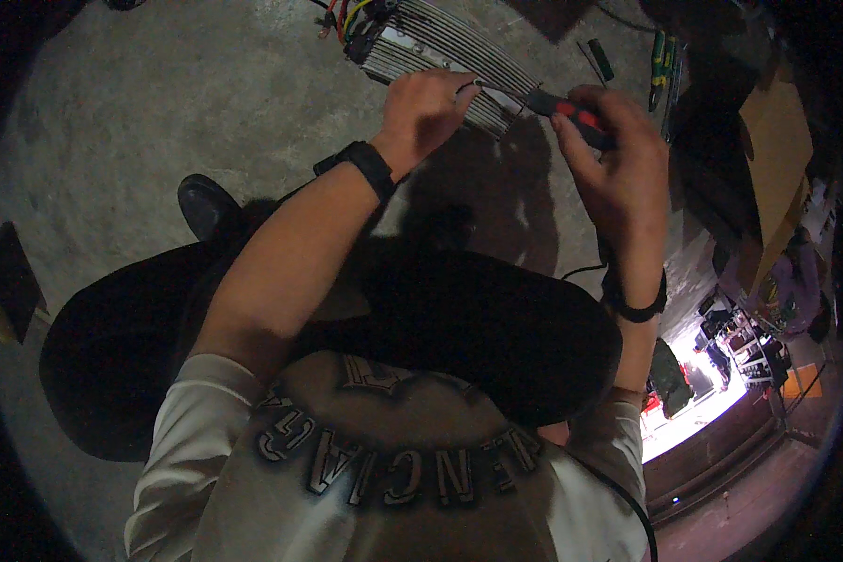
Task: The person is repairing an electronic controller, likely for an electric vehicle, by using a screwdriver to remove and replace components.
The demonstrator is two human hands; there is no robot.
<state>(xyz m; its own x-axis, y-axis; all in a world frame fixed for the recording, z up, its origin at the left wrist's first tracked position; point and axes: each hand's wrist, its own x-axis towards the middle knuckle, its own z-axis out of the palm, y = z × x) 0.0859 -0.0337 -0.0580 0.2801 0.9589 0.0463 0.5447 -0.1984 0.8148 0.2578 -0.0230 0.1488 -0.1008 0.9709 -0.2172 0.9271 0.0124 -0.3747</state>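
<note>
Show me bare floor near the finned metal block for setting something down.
The broad concrete floor left of the finned metal block, above the black shoe. Crowded: right of the block, with the right hand, red-and-black screwdriver and green-and-yellow tool.

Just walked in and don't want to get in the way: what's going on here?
Someone is working low over a finned metal unit on the concrete floor. Their right hand grips a screwdriver, its shaft pointing left across the fins. The fingers of the left hand are close to its tip; whether they pinch anything is too small to tell. Coloured wires show at the unit's far left end.
</note>
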